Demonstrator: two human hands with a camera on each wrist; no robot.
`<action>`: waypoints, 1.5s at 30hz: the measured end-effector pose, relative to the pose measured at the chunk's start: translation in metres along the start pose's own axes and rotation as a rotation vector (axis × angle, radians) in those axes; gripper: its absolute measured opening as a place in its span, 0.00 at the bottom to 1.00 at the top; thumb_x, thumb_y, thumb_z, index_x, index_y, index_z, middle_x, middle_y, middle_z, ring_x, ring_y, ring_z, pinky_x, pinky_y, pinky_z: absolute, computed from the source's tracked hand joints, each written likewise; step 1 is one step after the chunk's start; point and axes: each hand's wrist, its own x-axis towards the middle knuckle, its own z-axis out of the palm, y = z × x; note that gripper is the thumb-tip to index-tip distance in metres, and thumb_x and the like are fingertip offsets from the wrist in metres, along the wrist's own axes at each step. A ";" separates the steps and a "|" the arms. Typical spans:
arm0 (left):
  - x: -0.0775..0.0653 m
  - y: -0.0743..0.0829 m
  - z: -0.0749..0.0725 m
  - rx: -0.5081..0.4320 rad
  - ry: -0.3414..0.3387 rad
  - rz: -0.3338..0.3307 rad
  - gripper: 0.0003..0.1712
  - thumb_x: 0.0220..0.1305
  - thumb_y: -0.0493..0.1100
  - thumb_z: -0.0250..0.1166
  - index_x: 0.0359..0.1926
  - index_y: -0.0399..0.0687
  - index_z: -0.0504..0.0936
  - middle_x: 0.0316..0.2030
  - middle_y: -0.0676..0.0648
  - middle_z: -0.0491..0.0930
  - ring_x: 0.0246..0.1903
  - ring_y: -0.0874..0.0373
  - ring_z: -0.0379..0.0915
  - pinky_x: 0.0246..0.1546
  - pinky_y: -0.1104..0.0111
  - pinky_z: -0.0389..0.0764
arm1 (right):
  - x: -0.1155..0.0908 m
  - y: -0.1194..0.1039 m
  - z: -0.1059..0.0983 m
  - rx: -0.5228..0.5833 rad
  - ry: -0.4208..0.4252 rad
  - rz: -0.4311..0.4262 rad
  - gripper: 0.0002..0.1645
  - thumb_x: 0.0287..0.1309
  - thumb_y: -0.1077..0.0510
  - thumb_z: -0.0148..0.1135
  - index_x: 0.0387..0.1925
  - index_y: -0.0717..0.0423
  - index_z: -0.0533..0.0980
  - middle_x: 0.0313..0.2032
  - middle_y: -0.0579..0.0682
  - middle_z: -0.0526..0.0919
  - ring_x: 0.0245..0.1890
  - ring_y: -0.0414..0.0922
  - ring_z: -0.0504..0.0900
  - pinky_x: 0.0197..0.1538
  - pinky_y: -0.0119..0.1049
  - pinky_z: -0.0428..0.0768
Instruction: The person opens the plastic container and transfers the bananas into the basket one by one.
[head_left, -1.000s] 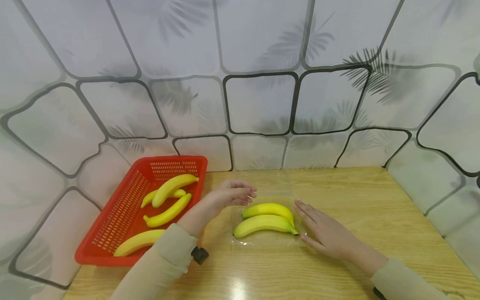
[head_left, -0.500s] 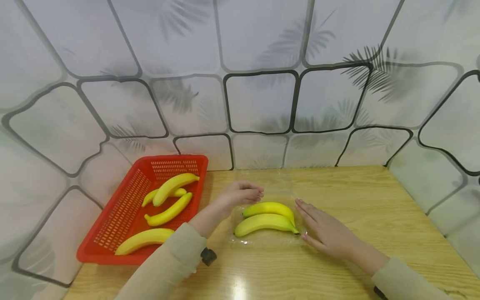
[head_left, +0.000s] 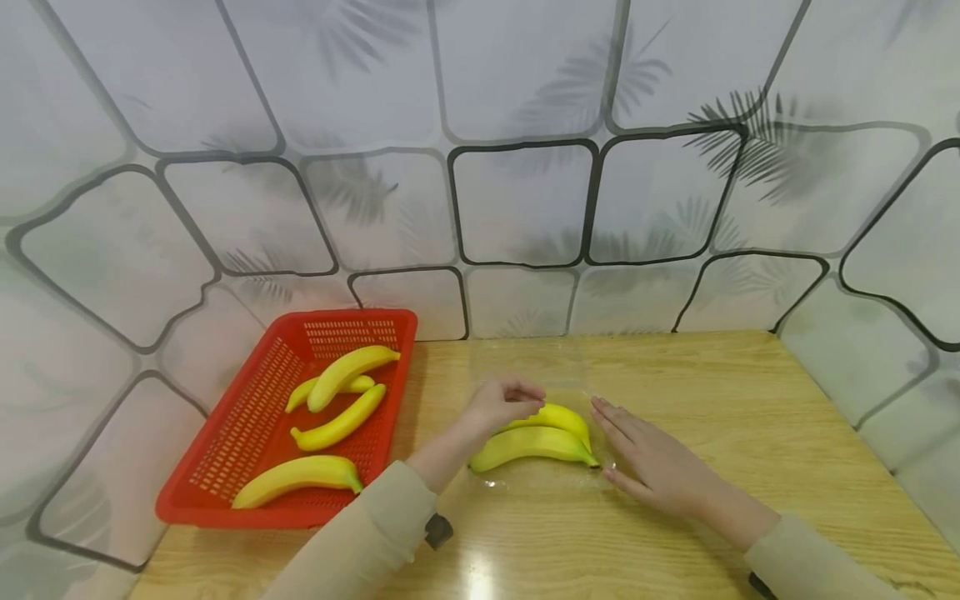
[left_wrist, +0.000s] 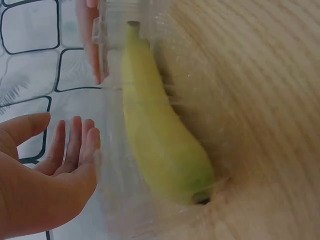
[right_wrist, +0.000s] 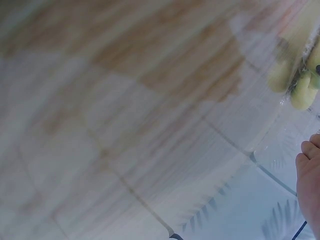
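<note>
Two yellow bananas, a front one (head_left: 528,447) and a back one (head_left: 567,421), lie side by side in a clear plastic box (head_left: 491,484) with its lid (head_left: 525,362) folded back. My left hand (head_left: 501,410) hovers over the back banana's left part and hides it; its fingers are loosely bent and hold nothing. The left wrist view has this hand (left_wrist: 50,180) beside the box and the front banana (left_wrist: 155,125). With fingers straight, my right hand (head_left: 660,467) rests against the box's right side. At the right wrist view's edge, only part of the right hand (right_wrist: 311,185) shows.
A red plastic basket (head_left: 408,342) stands left on the wooden table (head_left: 720,392), with several bananas inside, among them a nearest one (head_left: 296,479). A patterned wall covering (head_left: 517,208) rises behind and at both sides.
My left hand has moved right and slightly nearer, from beside the box to over the back banana. The right hand has stayed at the box's right side.
</note>
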 end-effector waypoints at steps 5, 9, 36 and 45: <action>-0.001 -0.011 0.006 0.000 -0.003 0.044 0.14 0.70 0.30 0.68 0.55 0.29 0.84 0.50 0.34 0.88 0.44 0.59 0.84 0.55 0.65 0.88 | 0.000 0.001 0.001 -0.002 0.006 -0.002 0.46 0.67 0.50 0.68 0.77 0.69 0.62 0.78 0.67 0.66 0.74 0.61 0.71 0.83 0.22 0.32; -0.001 -0.021 0.008 -0.007 0.007 0.075 0.14 0.68 0.29 0.69 0.54 0.28 0.84 0.50 0.32 0.88 0.43 0.59 0.84 0.53 0.67 0.88 | 0.000 0.000 0.001 -0.001 0.006 -0.001 0.46 0.67 0.51 0.69 0.77 0.70 0.63 0.78 0.67 0.66 0.74 0.61 0.71 0.84 0.24 0.34; -0.008 -0.045 0.008 0.166 0.068 0.105 0.16 0.65 0.28 0.72 0.53 0.36 0.85 0.52 0.39 0.88 0.54 0.44 0.84 0.60 0.54 0.85 | -0.002 0.000 0.003 -0.013 0.009 0.002 0.51 0.68 0.50 0.68 0.83 0.62 0.55 0.78 0.65 0.65 0.75 0.59 0.71 0.84 0.23 0.35; -0.009 -0.046 0.008 0.271 0.028 0.122 0.19 0.62 0.25 0.73 0.54 0.38 0.85 0.53 0.41 0.87 0.56 0.44 0.82 0.64 0.52 0.83 | -0.002 -0.001 0.000 -0.013 0.000 0.007 0.49 0.70 0.49 0.67 0.82 0.63 0.56 0.78 0.66 0.65 0.75 0.59 0.71 0.83 0.22 0.34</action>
